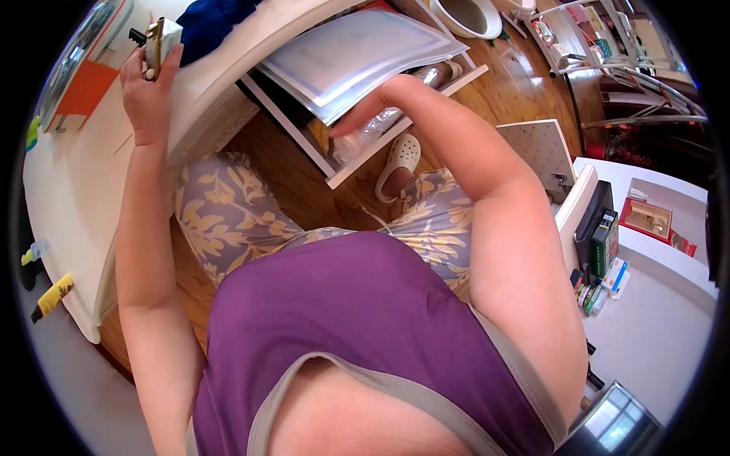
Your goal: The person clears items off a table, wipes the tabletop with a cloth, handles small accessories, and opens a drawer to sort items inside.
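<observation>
At the upper left, my left hand (148, 95) is raised over the white tabletop, its fingers closed around a small whitish block-like object (162, 47) with a gold-coloured edge. I cannot make out what kind of thing it is. My right hand (370, 106) reaches into the pulled-out white drawer (411, 121) at the edge of a stack of translucent plastic folders (361, 57). Its fingers curl at the near edge of the stack, which tilts up above the drawer; the thumb is hidden. Crumpled clear plastic (365, 140) lies in the drawer below that hand.
Dark blue cloth (217, 26) lies on the tabletop (76, 182) beside an orange-and-white box (84, 91). A bucket (468, 17) stands on the wooden floor beyond the drawer. To the right are an open cabinet door (540, 148) and a white surface with small boxes (604, 243).
</observation>
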Available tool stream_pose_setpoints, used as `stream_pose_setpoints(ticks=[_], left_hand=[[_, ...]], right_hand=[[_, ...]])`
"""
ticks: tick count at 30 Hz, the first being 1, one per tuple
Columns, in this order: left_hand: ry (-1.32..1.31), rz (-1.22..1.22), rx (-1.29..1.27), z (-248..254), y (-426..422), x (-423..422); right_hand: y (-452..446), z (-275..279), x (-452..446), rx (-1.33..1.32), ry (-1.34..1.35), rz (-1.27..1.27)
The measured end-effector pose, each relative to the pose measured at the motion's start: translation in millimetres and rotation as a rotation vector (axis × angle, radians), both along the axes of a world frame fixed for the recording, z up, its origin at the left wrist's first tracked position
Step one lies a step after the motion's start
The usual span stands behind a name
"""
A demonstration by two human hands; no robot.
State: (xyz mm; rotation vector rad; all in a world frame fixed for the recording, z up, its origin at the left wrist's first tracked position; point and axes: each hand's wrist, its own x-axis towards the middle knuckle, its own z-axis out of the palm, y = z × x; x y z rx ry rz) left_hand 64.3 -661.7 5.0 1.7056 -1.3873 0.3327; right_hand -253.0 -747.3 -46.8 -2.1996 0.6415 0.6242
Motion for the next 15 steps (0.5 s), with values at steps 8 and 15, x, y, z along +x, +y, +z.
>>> stream_pose_setpoints(ticks=[8, 15], left_hand=[[-0.024, -0.009, 0.006, -1.2, -0.7, 1.6], [-0.017, 0.004, -0.006, 4.2, -1.1, -1.8]], right_hand=[[4.4, 21.5, 2.8, 0.048, 0.061, -0.007], [9.3, 19.4, -13.1, 0.221, -0.009, 0.084]])
